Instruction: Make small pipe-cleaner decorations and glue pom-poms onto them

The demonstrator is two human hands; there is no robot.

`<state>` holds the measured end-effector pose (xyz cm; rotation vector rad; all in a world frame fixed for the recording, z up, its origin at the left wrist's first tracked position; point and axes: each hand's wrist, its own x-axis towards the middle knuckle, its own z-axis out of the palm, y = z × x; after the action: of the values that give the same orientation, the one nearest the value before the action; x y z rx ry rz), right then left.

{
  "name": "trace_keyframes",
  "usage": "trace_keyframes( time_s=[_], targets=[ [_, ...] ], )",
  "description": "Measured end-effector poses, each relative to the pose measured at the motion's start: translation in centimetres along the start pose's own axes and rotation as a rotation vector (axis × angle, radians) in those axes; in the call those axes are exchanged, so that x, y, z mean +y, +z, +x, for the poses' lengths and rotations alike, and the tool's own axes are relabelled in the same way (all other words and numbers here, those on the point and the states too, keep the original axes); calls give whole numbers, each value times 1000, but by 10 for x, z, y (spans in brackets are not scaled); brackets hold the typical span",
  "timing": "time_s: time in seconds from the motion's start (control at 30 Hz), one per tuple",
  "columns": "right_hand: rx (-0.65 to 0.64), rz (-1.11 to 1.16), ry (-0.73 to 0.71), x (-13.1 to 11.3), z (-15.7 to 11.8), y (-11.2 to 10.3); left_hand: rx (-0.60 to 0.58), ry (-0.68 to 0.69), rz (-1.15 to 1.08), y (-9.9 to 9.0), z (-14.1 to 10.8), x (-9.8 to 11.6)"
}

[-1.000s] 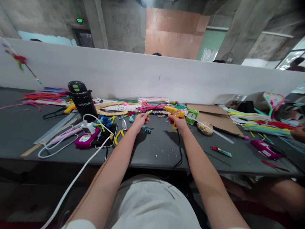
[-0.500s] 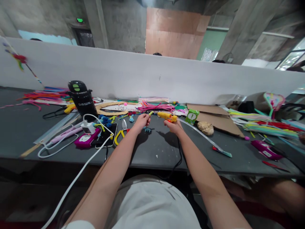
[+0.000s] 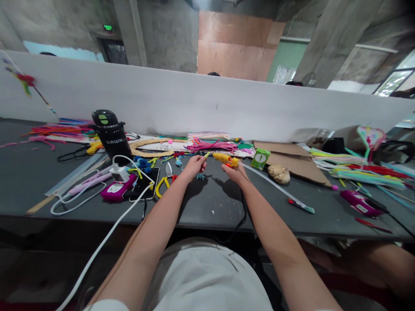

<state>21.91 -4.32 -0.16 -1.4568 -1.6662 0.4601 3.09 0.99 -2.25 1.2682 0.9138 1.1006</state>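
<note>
Over the middle of the dark table, my left hand [image 3: 194,167] pinches a small yellow-green piece [image 3: 207,154], its tip showing above the fingers. My right hand [image 3: 235,172] is wrapped round a yellow glue gun [image 3: 226,159], whose nozzle points left at the small piece, close to it. A clear glue stick runs from the gun's rear towards the right. Just beneath my left hand lies a blue fuzzy piece [image 3: 200,176]. Yellow-handled pliers [image 3: 159,187] rest left of my left hand.
A black bottle [image 3: 112,140], white cables, a phone [image 3: 147,183] and a purple box [image 3: 117,190] stand or lie left. Pink pipe cleaners [image 3: 212,145] lie behind my hands. Rightward are a green packet [image 3: 260,158], a stone [image 3: 279,174], cardboard [image 3: 300,166] and another person's bare limb [image 3: 372,263].
The glue gun in my right hand has shifted very slightly left. My left hand keeps its pinch on the small piece, almost in place.
</note>
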Motion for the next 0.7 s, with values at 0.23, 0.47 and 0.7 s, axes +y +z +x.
trace_keyframes(
  time_s=[0.23,0.47,0.7],
  targets=[
    [11,-32,-22,1,1,1,-7,10,-15,1,0,0],
    [13,-17,-12,-1,0,0,-15,13,-19,2,-1,2],
    [9,14,-1,-1,-1,-1,-53,7,-40,3,-4,4]
  ],
)
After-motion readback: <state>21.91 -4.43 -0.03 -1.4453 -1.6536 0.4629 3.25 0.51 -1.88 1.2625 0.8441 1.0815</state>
